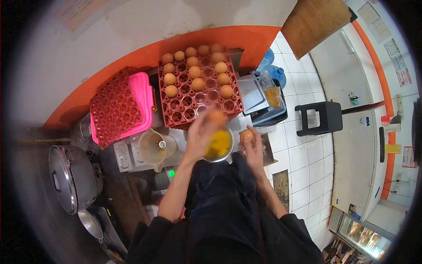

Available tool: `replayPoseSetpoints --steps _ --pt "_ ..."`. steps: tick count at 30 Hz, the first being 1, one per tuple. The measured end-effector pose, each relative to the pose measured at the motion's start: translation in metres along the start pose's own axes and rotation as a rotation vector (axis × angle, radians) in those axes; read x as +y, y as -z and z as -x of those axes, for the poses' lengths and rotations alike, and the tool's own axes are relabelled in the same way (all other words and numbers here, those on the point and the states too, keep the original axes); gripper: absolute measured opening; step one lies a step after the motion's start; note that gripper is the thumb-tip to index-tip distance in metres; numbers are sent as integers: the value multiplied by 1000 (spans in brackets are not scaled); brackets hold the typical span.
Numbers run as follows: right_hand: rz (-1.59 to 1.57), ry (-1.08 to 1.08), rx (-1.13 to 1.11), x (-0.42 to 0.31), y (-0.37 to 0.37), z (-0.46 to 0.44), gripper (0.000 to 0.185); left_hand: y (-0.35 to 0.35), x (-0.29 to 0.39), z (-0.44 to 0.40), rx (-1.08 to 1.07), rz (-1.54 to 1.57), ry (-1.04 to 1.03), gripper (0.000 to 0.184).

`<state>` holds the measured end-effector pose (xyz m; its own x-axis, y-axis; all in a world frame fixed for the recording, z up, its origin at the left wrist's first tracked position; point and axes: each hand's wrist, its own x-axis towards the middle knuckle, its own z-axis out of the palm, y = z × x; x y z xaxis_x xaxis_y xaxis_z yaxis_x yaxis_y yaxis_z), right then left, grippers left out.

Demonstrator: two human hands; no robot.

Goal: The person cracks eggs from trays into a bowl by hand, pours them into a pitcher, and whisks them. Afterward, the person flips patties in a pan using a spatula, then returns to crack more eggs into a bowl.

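Big stuff first: red egg tray (pixel 177 104) far side of the bowl, partly filled with brown eggs; pink tray (pixel 148 99) to its left, loose red tray (pixel 115 108) resting on it. Pitcher (pixel 171 145) left of the metal bowl (pixel 232 146), which sits just in front of the person, yellow contents inside. Left hand (pixel 196 138) above bowl's left side, motion-blurred, fingers curled round an egg (pixel 216 117). Right hand (pixel 253 154) just right of bowl, narrow grip round another egg (pixel 246 135). Step looks like handling eggs at the bowl; I'd judge it calls for light pressure and staying over the rim. Smallest: print on wall papers (pixel 394 55), far right, unreadable from here. No brand legible.
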<state>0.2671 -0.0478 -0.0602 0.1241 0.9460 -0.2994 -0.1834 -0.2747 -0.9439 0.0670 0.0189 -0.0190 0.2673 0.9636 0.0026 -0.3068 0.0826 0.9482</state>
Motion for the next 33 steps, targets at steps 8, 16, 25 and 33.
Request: replayPoseSetpoints --steps 8,16,25,33 --pt "280 207 -89 -13 -32 3 50 6 -90 73 217 123 267 52" --pt "535 145 -290 9 -46 -3 50 8 -99 79 337 141 283 47" --pt "490 59 -307 17 -45 -3 53 15 -109 82 364 188 312 46" --pt "394 83 -246 11 -53 -5 55 20 -113 76 339 217 292 50"
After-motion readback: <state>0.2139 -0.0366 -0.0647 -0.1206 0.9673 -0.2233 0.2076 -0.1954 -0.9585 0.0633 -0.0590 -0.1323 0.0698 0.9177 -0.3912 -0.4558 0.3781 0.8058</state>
